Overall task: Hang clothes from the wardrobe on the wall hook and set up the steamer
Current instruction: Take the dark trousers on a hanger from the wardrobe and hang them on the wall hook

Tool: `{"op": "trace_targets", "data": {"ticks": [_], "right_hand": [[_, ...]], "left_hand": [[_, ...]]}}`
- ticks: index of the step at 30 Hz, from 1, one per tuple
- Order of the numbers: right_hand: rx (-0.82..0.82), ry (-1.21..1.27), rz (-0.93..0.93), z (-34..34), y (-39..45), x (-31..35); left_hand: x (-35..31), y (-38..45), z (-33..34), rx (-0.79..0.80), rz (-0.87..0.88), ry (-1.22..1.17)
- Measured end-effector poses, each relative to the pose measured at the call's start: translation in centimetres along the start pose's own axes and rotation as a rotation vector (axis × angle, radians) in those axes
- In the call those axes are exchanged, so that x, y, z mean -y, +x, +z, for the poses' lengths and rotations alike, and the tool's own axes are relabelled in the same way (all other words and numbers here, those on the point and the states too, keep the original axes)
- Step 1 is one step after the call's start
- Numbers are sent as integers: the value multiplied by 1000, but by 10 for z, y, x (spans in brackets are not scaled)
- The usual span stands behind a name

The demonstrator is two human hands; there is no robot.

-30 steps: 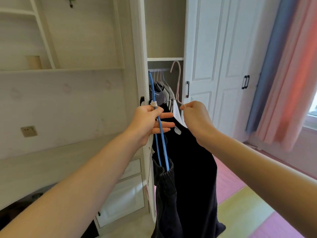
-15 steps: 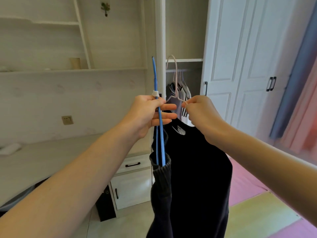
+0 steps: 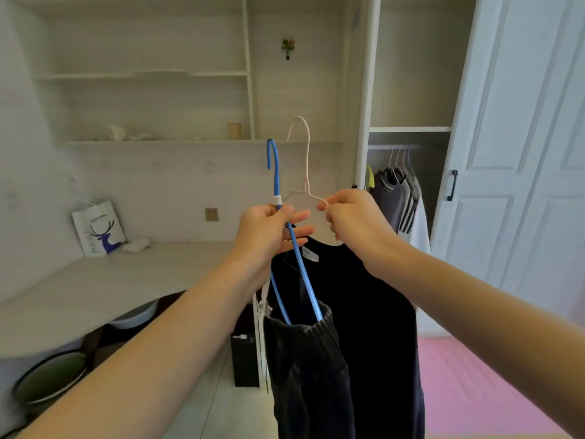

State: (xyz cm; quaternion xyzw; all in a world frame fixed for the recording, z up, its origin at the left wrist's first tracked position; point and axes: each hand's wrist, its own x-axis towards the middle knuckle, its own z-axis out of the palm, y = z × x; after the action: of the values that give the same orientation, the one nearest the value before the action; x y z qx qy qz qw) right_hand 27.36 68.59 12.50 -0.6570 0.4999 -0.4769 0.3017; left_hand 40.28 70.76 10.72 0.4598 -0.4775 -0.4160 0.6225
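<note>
Behind: open wardrobe (image 3: 408, 172), shelves, white table (image 3: 104, 280). Left hand (image 3: 269, 232) grip clamped on blue hanger (image 3: 276, 182); right hand (image 3: 354, 220) grip pinches pink hanger (image 3: 304, 160) carrying black garment (image 3: 373, 312).

Smooth blue plastic-coated hanger (image 3: 274, 172), ribbed dark knit cloth (image 3: 304, 343), matt wardrobe door (image 3: 519, 122).

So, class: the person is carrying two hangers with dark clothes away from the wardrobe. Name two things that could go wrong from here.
1. The right hand only pinches the pale hanger at one shoulder, so the black top could tilt and slide off.
2. The left hand holds the blue hanger close against the pale one; the hooks or clothes might tangle when hung, and the dark garment bunched low on it may slip.
</note>
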Motion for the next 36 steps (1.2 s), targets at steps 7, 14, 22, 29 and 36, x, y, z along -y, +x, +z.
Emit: {"op": "trace_targets", "data": {"ticks": [7,14,22,29,36], "right_hand": [[157,74,-77,43,-13,17],[297,100,-123,96,-14,32],[395,-25,-157,167,16,40],[398,-167,-296,232,43,43],[445,-527,-510,290,42,37]], "left_hand": [[2,-14,-32,-167,56,-57],[5,-9,-78,-243,79,-50],[22,20,-143,-279,123,-21],[32,49,-201,-299,153,35],[51,75,-259,-394,86,106]]}}
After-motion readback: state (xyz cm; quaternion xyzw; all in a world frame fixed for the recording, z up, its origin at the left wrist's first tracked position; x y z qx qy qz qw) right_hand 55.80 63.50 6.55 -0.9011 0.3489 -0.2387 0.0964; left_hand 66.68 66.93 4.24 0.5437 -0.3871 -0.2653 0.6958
